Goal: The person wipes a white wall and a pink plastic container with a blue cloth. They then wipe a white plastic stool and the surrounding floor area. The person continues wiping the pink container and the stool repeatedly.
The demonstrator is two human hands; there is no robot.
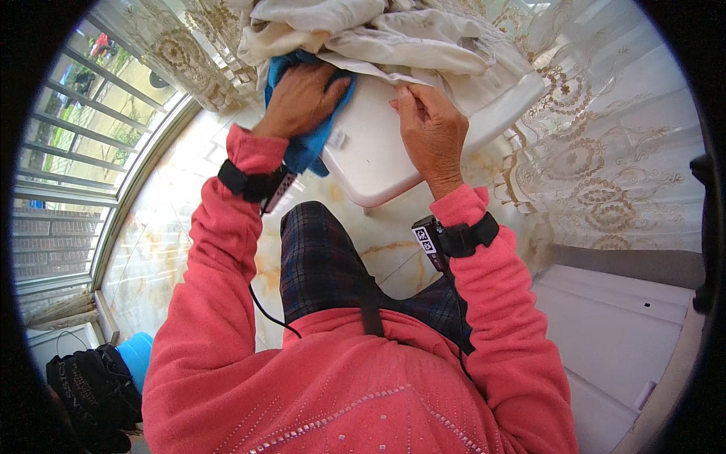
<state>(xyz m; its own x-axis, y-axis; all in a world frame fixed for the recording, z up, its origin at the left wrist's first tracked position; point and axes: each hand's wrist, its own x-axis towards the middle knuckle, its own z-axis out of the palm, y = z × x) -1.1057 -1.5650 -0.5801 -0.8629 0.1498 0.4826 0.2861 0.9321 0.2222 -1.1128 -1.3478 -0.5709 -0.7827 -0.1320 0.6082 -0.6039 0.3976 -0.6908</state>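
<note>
My left hand (301, 100) lies over a bright blue cloth (316, 147) at the left edge of a white table top with rounded corners (370, 147). Its fingers press and bunch the cloth, and their tips are partly hidden beside the white fabric. To the right, my right hand (431, 125) is closed in a pinch on the near hem of a crumpled cream-white cloth (423, 49). This cloth is heaped over the far part of the table top. A small whitish tag (337, 139) shows next to the blue cloth.
Sheer embroidered curtains (597, 159) hang at the right and far left. A barred window (98, 121) is on the left. White panels (605, 333) stand at lower right. A black bag (91, 393) and a blue container (136, 356) are at lower left, above marbled floor tiles (189, 219).
</note>
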